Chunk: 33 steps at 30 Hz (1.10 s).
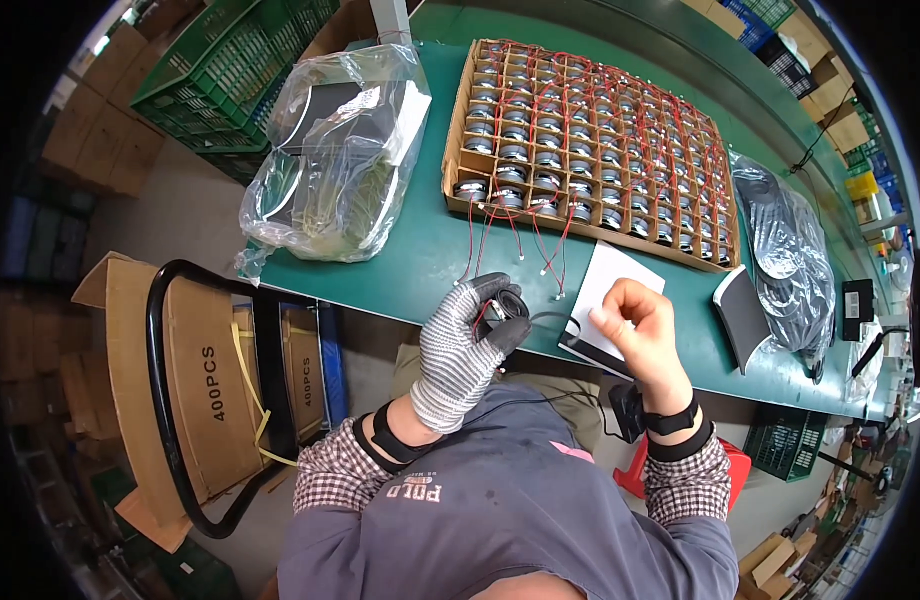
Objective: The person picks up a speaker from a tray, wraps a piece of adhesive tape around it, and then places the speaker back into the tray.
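Note:
My left hand [462, 350], in a striped grey-white glove with dark fingertips, is closed round a small round black speaker [504, 304] with red wires, above the table's near edge. Bare and curled, my right hand [642, 328] is raised a little to the right, thumb against the bent forefinger. From beside its thumb a thin black strip [556, 316] curves toward the speaker; the exact grip on it is hard to see. Under the strip and the right hand lies a white sheet [602, 282] with a dark lower edge.
A divided carton [592, 222] full of speakers with red wires stands on the green table [420, 215]. Clear bags of dark parts lie left [345, 160] and right [780, 240]. A curved black panel [742, 318] rests near the right edge. A black-framed chair [165, 400] stands at left.

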{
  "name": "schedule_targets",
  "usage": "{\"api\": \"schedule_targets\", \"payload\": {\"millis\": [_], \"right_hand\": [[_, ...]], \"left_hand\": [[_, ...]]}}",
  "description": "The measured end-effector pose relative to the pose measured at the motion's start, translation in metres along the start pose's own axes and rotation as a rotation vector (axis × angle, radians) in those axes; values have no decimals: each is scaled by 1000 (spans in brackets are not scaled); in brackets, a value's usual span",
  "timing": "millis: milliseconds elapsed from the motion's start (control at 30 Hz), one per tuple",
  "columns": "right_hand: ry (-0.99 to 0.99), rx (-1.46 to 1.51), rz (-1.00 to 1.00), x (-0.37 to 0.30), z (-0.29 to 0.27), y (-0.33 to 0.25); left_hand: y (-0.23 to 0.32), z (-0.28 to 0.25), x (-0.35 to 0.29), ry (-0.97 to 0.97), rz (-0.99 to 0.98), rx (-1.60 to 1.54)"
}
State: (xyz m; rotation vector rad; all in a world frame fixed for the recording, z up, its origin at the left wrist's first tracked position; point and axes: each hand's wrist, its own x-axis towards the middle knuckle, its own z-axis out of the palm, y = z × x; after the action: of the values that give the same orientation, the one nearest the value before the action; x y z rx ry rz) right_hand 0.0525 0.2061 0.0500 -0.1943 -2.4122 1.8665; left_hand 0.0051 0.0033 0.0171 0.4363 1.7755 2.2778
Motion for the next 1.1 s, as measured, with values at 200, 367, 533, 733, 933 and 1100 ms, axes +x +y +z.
{"api": "schedule_targets", "payload": {"millis": [200,367,533,733,933,1100], "right_hand": [[21,-699,-431,-6,16,-16],[87,-741,-421,-4,21,-9],[14,-474,-222,-10,9,-14],[-126,-192,-40,-10,-7,-22],[-74,-245,-11,1,-4,-3],[-47,-255,17,12,-2,2]], "left_hand": [[1,1,-2,75,2,-7],[0,-2,-1,99,-14,-81],[-1,-13,7,127,-156,-248],[-5,-25,14,-10,-374,-727],[2,-20,13,14,-420,-727],[0,-22,8,-60,-447,-749]]}}
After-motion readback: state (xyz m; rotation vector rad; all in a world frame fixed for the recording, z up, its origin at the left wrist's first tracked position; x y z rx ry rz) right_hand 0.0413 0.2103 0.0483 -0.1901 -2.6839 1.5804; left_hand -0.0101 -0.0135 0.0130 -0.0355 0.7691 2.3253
